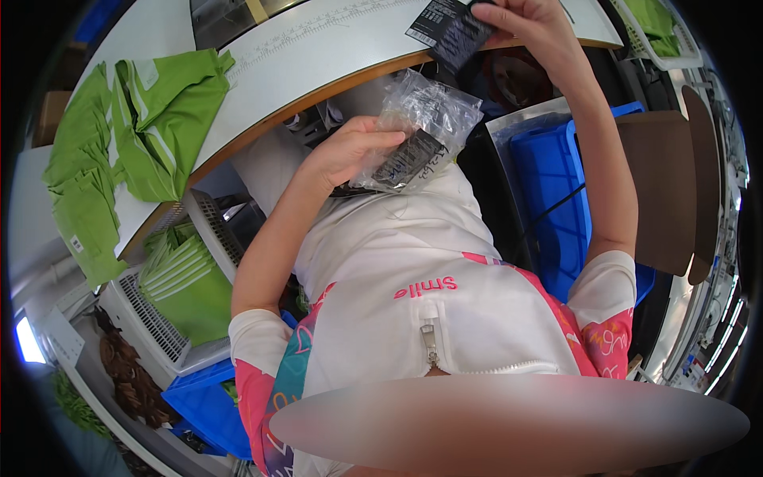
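My left hand (pixel 355 151) is closed on a clear plastic bag (pixel 433 103) over my lap. Inside the bag lie dark tags (pixel 413 159) with light print and handwritten marks. Farther up and to the right, my right hand (pixel 528 28) pinches a black printed tag (pixel 451 33) between thumb and fingers. That tag is held over the table's front edge, and part of it overhangs. Whether it is one tag or a few stacked together, I cannot tell.
Green garments (pixel 159 119) lie on the left of the white table (pixel 318 44), partly over its edge. A white basket (pixel 171 350) of folded green cloth stands below. At right are a blue bin (pixel 548 191), a brown cardboard box (pixel 656 191) and another white basket (pixel 690 60).
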`<state>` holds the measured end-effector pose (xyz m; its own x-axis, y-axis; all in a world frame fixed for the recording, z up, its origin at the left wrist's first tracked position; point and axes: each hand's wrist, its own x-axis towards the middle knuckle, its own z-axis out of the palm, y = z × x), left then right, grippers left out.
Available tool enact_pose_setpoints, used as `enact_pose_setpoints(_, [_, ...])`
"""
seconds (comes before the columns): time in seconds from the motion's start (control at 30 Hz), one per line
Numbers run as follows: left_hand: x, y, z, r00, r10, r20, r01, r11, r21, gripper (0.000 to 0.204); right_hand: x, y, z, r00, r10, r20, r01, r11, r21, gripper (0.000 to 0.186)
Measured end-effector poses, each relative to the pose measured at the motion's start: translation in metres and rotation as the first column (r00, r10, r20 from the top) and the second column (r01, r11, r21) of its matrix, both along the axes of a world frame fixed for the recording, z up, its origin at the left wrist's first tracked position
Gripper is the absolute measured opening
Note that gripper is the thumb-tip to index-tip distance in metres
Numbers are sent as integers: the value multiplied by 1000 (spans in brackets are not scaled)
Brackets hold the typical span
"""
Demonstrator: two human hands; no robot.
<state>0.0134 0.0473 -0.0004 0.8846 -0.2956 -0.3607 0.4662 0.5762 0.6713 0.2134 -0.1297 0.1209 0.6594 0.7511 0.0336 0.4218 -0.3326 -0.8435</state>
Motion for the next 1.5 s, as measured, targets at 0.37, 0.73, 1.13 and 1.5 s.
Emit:
enact_pose_setpoints(0.37, [1,0,-11,997,80,-16,-81,991,-107,28,7,29,-6,844,-215,491,175,976,127,36])
enact_pose_setpoints(0.73, [7,-36,11,992,124,-14,-123,959,-255,29,-102,-92,-54,850,-217,-481,255,967,14,53])
enact_pose_setpoints(1.13, [13,-77,19,983,185,-15,-181,939,-292,24,-121,-92,-50,820,-284,-496,456,848,268,24])
enact_pose_setpoints(1.5, [30,-11,92,657,-298,693,-713,54,699,13,-113,-501,-75,391,-770,-504,887,462,-16,32])
